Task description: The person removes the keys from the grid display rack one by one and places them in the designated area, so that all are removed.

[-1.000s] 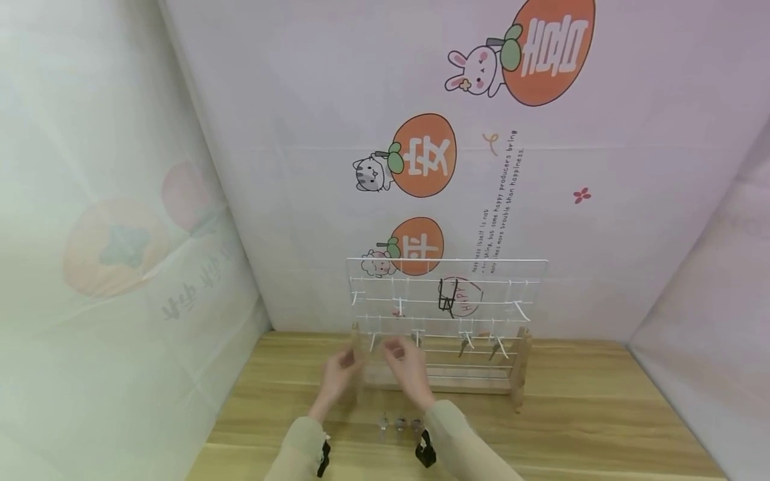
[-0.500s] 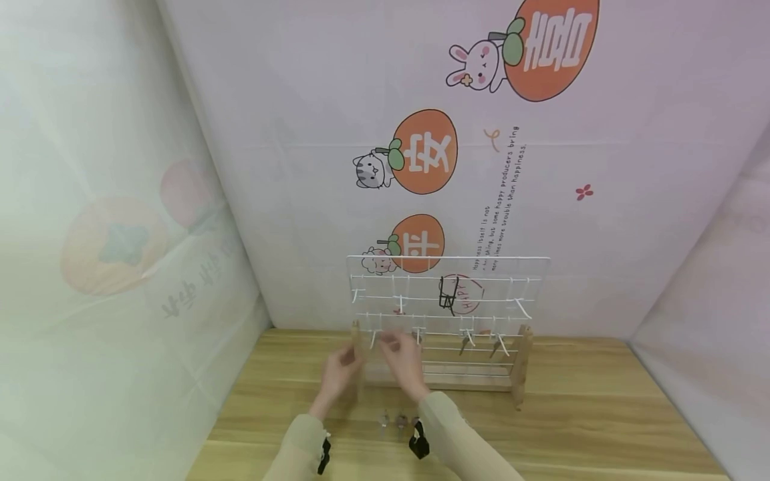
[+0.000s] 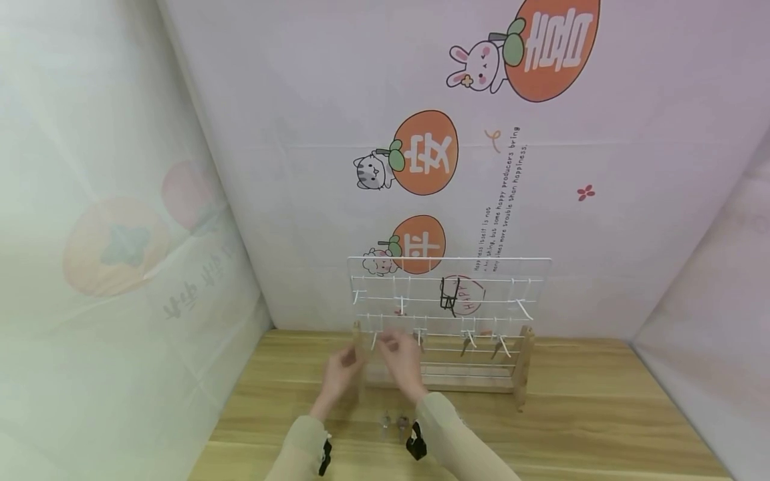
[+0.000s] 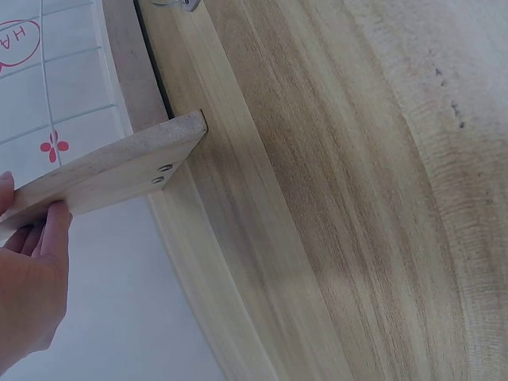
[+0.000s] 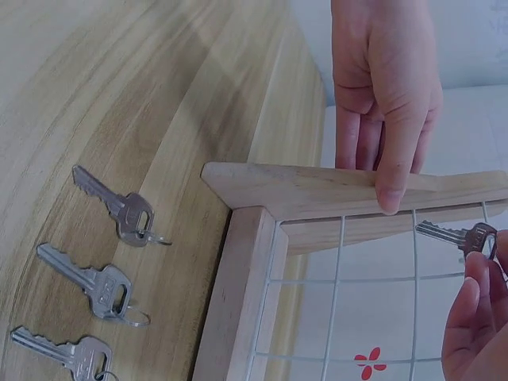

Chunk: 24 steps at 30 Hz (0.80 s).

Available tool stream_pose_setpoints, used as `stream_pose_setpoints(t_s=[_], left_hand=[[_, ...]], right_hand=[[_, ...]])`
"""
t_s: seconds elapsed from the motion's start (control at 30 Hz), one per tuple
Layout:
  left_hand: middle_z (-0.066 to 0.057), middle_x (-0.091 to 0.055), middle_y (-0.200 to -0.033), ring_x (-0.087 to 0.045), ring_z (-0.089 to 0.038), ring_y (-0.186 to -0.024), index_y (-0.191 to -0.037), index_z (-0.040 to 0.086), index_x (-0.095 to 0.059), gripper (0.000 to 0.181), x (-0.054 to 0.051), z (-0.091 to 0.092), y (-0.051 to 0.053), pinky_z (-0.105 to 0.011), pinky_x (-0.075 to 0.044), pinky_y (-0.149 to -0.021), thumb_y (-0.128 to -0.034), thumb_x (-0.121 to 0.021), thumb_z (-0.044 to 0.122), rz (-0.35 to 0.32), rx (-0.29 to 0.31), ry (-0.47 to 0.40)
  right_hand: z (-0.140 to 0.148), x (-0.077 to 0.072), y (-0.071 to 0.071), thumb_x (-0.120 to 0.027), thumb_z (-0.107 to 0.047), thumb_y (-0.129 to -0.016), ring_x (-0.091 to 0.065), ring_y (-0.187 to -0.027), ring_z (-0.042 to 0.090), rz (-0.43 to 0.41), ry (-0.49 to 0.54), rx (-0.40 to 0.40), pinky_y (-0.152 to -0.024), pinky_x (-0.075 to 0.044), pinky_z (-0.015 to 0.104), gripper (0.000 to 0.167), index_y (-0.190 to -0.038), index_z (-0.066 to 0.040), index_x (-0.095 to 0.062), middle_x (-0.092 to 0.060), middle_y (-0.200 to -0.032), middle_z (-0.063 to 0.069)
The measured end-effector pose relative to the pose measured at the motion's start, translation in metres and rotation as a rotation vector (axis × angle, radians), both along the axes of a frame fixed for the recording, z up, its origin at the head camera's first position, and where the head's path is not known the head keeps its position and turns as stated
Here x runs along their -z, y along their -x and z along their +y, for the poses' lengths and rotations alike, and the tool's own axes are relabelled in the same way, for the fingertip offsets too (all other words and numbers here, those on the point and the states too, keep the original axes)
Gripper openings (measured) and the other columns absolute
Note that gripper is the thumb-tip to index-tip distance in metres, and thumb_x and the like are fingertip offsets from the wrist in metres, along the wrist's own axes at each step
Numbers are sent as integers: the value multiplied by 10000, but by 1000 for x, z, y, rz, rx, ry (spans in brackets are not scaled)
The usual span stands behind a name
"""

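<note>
My left hand (image 3: 339, 371) grips the wooden side post (image 5: 294, 184) of a white wire-grid rack (image 3: 448, 258); its thumb lies on the near face in the right wrist view. At the rack's left end, my right hand (image 3: 403, 361) pinches a silver key (image 5: 448, 233) by its head. The key's toothed blade points toward the post in the right wrist view. A white hook (image 3: 375, 339) is close to the right fingertips in the head view; whether the key's ring touches it is hidden. Further right, keys hang from hooks, among them one key (image 3: 498, 347) near the right post.
Three more keys with small rings lie on the wooden table in front of the rack, such as the middle key (image 5: 99, 292). A black wire holder (image 3: 448, 294) hangs on the upper grid. Other white hooks, including one upper hook (image 3: 522, 309), jut forward. Printed cloth (image 3: 301, 200) stands behind.
The right hand has shifted slightly left and its forearm now covers one of the table keys in the head view. The left hand has stayed on the post.
</note>
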State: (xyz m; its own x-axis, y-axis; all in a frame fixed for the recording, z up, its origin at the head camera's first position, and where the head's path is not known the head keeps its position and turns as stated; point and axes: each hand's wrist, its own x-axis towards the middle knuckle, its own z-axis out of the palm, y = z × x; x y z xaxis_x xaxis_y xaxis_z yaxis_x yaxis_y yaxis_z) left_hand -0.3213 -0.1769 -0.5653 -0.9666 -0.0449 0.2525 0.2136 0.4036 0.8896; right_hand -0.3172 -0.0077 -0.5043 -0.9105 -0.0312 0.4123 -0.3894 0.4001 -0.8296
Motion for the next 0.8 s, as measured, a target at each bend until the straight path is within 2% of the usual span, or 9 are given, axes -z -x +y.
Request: stream_pose_setpoints(t_s=[0.2, 0.5, 0.8], left_hand=[[-275, -685, -1191, -678, -408, -1085, -1240, -65, -625, 397, 1, 1, 0, -485, -591, -939, -912, -695, 148, 11, -3, 7], [-283, -677, -1204, -675, -419, -1096, -1264, -72, -608, 426, -1, 2, -1, -497, -579, -956, -904, -702, 137, 30, 10, -32], [-288, -676, -1200, -677, -422, -1089, -1274, -87, -596, 436, 3, 2, 1, -494, -580, -950, -903, -700, 116, 34, -10, -12]], right_hand=[[-3, 0, 1, -697, -92, -875, -694, -775, 221, 50, -20, 24, -662, -581, 230, 60, -919, -58, -720, -735, -921, 116], [-1, -1, -3, -681, -130, -894, -691, -852, 213, -16, -26, 4, -723, -592, 220, 103, -979, -76, -700, -721, -995, 105], [3, -2, -7, -672, -76, -881, -700, -804, 219, 62, -50, -36, -705, -589, 191, 62, -933, -50, -691, -734, -918, 101]])
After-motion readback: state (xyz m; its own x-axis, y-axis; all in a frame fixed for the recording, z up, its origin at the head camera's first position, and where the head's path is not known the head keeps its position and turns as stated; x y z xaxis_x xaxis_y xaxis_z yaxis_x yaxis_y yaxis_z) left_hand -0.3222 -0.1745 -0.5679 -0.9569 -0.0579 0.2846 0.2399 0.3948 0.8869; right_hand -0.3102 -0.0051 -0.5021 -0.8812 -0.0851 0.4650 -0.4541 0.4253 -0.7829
